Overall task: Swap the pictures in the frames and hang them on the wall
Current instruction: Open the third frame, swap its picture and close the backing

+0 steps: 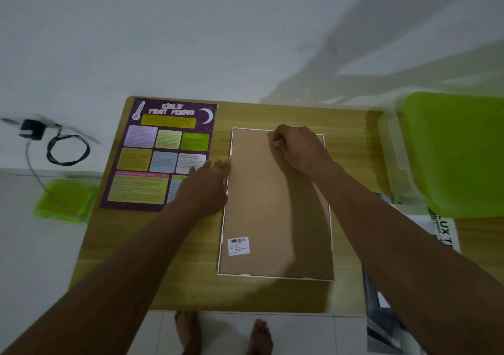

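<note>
The frame (275,204) lies face down on the surface (191,286). The left hand (207,183) touches its left edge with straight fingers; the right hand (297,150) pinches its far edge with curled fingers

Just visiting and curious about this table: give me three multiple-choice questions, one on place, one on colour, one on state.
1. Where is the purple printed paper poster relative to the white-edged rectangular picture frame? A. left B. right C. on it
2. The frame's upturned side is: A. blue B. brown C. black
3. The frame lies: A. upright B. picture up C. back up
Key: 1 A, the poster lies left of the frame on the wooden table; 2 B, brown board shows; 3 C, a white barcode sticker sits on its back.
</note>
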### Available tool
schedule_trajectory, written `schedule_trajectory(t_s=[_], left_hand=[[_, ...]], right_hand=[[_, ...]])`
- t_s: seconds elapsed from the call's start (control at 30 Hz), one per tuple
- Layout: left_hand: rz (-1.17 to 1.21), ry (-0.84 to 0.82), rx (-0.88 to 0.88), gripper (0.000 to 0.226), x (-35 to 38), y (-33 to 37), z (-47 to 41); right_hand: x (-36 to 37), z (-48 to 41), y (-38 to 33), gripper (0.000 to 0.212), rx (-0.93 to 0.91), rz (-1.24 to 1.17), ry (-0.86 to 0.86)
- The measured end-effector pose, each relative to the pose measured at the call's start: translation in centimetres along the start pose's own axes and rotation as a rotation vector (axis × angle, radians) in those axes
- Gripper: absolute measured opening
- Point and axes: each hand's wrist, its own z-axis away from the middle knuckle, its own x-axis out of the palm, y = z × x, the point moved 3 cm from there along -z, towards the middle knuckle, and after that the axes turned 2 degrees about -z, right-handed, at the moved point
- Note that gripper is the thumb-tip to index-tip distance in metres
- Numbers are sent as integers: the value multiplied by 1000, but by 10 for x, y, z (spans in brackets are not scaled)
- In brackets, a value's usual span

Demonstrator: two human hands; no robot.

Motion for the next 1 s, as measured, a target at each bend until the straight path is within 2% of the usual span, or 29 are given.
schedule_trajectory(t_s=[0.37, 0.57, 0.87, 1.0], left_hand=[[-65, -13, -17, 68, -3, 5, 0], [-50, 9, -21, 69, -2, 9, -2], [-33, 59, 23, 68, 2, 5, -6], [-33, 84, 37, 65, 0, 4, -5]], right_hand=[[-4, 0, -4, 10, -56, 29, -20], [3, 0, -13, 13, -1, 53, -9], [14, 12, -24, 16, 199, 117, 213], [19, 18, -25, 22, 220, 35, 245]])
